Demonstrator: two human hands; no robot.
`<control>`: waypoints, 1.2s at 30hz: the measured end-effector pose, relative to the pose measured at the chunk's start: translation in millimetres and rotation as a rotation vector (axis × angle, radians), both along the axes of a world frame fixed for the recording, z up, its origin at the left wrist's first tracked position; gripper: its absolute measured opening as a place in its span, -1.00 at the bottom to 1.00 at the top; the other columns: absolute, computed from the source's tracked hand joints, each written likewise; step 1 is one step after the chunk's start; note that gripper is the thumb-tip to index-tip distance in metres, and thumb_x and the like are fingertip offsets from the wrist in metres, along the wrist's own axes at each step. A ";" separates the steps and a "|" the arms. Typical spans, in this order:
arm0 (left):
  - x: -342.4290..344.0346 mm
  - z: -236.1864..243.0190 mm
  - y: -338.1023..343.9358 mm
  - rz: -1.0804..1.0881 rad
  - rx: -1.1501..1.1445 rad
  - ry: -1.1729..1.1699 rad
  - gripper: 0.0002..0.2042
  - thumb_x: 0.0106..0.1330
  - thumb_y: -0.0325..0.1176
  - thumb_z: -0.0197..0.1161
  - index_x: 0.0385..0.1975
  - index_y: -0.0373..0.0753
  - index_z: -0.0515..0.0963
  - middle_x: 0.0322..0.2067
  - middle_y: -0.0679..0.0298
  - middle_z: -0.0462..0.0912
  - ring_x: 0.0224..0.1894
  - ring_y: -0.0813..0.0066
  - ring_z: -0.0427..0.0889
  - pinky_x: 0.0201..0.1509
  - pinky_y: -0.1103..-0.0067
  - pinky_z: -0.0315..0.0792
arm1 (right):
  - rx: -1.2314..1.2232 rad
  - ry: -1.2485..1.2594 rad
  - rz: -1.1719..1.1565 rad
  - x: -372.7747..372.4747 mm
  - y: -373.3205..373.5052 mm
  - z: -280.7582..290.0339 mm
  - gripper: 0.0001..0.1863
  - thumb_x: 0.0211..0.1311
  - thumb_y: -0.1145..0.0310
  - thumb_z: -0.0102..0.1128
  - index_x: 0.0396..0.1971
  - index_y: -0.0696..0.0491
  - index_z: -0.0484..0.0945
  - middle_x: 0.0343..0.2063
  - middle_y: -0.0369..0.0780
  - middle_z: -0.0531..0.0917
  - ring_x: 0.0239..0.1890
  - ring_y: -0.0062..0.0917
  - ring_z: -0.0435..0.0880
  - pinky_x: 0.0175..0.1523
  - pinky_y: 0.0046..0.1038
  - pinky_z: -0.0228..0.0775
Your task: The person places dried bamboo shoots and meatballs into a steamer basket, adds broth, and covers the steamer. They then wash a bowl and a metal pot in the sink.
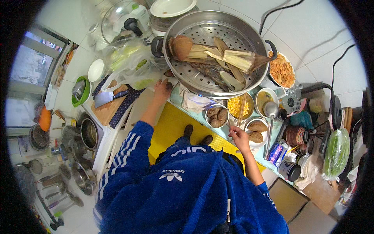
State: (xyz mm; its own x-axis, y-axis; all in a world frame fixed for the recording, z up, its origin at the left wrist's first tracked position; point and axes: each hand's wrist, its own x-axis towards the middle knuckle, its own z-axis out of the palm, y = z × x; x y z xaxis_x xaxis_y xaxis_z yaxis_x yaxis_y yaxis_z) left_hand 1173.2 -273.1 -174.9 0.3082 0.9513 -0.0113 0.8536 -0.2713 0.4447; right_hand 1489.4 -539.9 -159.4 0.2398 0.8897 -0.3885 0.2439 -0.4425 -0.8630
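My left hand (159, 93) is at the counter edge beside the steamer, its fingers closed round a small dark-brown lump (168, 86) that looks like a root vegetable. My right hand (239, 137) hovers between bowls, its fingers loosely bent and apart with nothing visible in them. Nearest it are a white bowl (264, 144) with brown cooked roots (255, 136) and wooden chopsticks (243, 106) resting in a bowl of yellow corn kernels (235, 106). A large steel steamer (212, 87) holds corn cobs in husks (237, 59) and a round brown root (182, 47).
A cleaver (105, 98) lies on a wooden cutting board (106, 111) at left. Bagged greens (134, 70) lie behind my left hand. A bowl of roots (217, 116), a bowl with a ladle (270, 109) and a bowl of orange shredded food (281, 70) crowd the right side.
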 end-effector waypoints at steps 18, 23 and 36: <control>18.1 -64.5 97.2 0.354 -0.028 0.067 -0.59 0.04 -0.35 0.19 -0.06 -0.12 0.32 -0.12 0.10 0.32 -0.16 0.06 0.44 -0.19 0.33 0.41 | -0.043 -0.218 0.080 -67.8 50.6 -1.8 -0.72 0.09 0.32 0.11 -0.20 0.13 0.52 -0.38 -0.12 0.63 -0.43 -0.36 0.63 -0.27 -0.42 0.44; 14.3 -48.9 73.9 0.072 0.096 0.151 -0.58 0.00 -0.32 0.26 -0.10 -0.17 0.33 -0.19 0.13 0.38 -0.16 0.13 0.45 -0.20 0.33 0.41 | -0.057 -0.323 0.051 -45.5 64.6 -8.9 -0.72 0.06 0.29 0.12 -0.23 0.10 0.53 -0.40 -0.10 0.62 -0.43 -0.34 0.62 -0.29 -0.39 0.43; -18.4 196.3 19.7 -0.441 -0.554 -0.899 -0.46 -0.15 -0.61 0.29 -0.06 -0.20 0.33 -0.09 0.28 0.40 -0.02 0.46 0.42 0.03 0.53 0.34 | -0.299 -0.010 -0.091 -17.7 70.6 -72.1 -0.67 0.25 0.32 -0.11 -0.08 0.22 0.37 -0.42 -0.18 0.59 -0.49 -0.51 0.65 -0.48 -0.53 0.46</control>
State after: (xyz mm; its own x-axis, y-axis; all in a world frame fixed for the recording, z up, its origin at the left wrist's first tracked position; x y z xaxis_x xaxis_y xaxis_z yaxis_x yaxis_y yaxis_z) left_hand 1154.8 -253.4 21.4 0.7227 0.6912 -0.0024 0.0456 -0.0442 0.9980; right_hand 1471.7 -469.3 -231.5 0.3179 0.7112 -0.6270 0.1993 -0.6967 -0.6892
